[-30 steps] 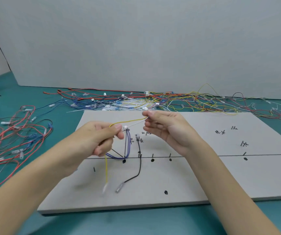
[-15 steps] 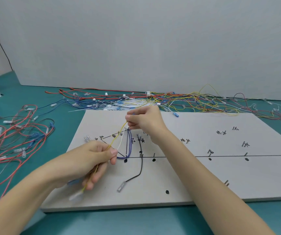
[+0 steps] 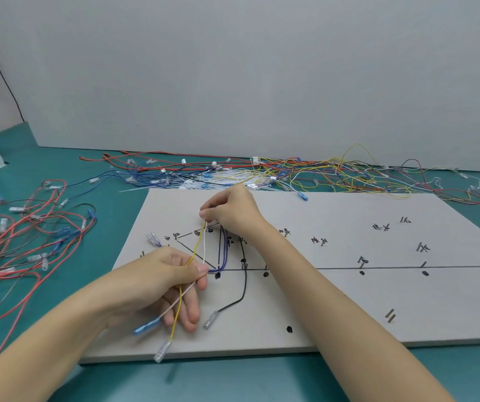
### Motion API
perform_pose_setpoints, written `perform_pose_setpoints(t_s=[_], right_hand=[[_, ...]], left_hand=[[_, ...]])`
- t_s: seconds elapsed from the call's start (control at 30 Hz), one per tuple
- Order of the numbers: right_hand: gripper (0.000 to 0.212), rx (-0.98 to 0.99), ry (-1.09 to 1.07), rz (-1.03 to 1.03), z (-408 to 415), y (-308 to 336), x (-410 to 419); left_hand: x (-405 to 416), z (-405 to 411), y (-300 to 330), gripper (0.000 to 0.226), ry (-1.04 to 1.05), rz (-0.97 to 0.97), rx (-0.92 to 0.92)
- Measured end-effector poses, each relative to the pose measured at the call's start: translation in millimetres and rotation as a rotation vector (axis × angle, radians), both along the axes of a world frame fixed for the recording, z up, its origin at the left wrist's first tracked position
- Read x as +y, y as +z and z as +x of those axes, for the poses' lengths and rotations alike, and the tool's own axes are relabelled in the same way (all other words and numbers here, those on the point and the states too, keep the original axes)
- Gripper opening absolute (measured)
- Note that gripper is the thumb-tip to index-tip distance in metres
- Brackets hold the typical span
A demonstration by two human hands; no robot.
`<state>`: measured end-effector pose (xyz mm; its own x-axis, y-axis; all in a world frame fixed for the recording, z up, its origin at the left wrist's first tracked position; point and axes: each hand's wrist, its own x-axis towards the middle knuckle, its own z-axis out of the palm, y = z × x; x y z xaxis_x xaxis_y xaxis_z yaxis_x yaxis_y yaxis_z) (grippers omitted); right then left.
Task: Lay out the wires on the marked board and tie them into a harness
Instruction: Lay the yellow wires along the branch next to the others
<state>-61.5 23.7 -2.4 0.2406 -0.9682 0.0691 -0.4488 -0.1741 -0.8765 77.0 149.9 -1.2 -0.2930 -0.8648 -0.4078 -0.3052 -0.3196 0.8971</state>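
Holding 2 wires taut between both hands, we keep the yellow wire (image 3: pixel 196 249) and the white wire (image 3: pixel 204 248) aligned above the marked board (image 3: pixel 349 300) at centre frame, apparently so that each run can be matched to the printed lines before tying. Our right hand (image 3: pixel 230 208) has thumb and fingers clamped together on the upper ends, just above the labels; our left hand (image 3: pixel 163 281) pinches both wires between thumb and forefinger lower down, with the remaining fingers loosely extended beneath. The free terminals hang past the left hand toward the board's lower edge. A black wire (image 3: pixel 243 282) and a blue loop (image 3: pixel 223 256) already lie on the board beside this pair. No container is present; spare stock lies loose as a red wire tangle (image 3: pixel 24 227) at left and a mixed wire pile (image 3: pixel 305 172) along the board's upper edge.
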Motion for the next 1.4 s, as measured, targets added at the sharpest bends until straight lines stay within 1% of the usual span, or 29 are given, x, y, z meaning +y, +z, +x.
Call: perform_pose_setpoints(t_s=[0.13, 0.3, 0.47, 0.6, 0.77, 0.83, 0.9, 0.93, 1.0, 1.07, 1.17, 1.2, 1.27, 1.3, 1.4], right_hand=[[0.008, 0.007, -0.004, 0.035, -1, -4, -2], [0.011, 0.048, 0.024, 0.089, -1, -4, -2], [0.012, 0.090, 0.048, 0.086, 1, -8, -5], [0.020, 0.119, 0.043, 0.057, 2, -10, -4], [0.030, 0.100, 0.051, 0.050, 1, -13, -1], [0.028, 0.130, 0.053, 0.039, 2, -12, 0], [0.021, 0.159, 0.061, 0.024, 3, -12, 1], [0.022, 0.169, 0.063, 0.016, 4, -11, 1], [0.027, 0.179, 0.057, 0.005, 5, -10, 4], [0.029, 0.173, 0.054, 0.006, 5, -10, 5], [0.029, 0.153, 0.052, 0.015, 4, -8, 8], [0.032, 0.146, 0.050, 0.009, 4, -7, 10], [0.047, 0.138, 0.051, 0.000, 7, -4, 17], [0.047, 0.153, 0.048, -0.013, 9, -2, 20], [0.022, 0.252, 0.038, -0.101, 10, 0, 24]], left_hand=[[-1, 1, 1, 0.029, -0.001, -0.019, -0.052], [3, -4, -2, 0.030, 0.022, -0.001, -0.055], [5, -11, -7, 0.031, 0.040, -0.014, -0.106], [7, -19, -9, 0.031, 0.094, -0.033, -0.080], [10, -30, -9, 0.032, 0.167, -0.048, -0.016], [11, -35, -9, 0.031, 0.174, -0.057, -0.030], [12, -39, -9, 0.031, 0.183, -0.049, -0.046], [12, -41, -9, 0.031, 0.188, -0.039, -0.057], [11, -40, -7, 0.031, 0.177, -0.039, -0.116], [10, -39, -5, 0.030, 0.146, -0.074, -0.214], [8, -37, 0, 0.030, 0.072, -0.182, -0.476], [7, -37, 2, 0.030, 0.047, -0.218, -0.562], [6, -36, 5, 0.029, 0.023, -0.254, -0.667], [6, -35, 6, 0.029, 0.020, -0.264, -0.700], [4, -33, 7, 0.029, 0.015, -0.269, -0.741]])
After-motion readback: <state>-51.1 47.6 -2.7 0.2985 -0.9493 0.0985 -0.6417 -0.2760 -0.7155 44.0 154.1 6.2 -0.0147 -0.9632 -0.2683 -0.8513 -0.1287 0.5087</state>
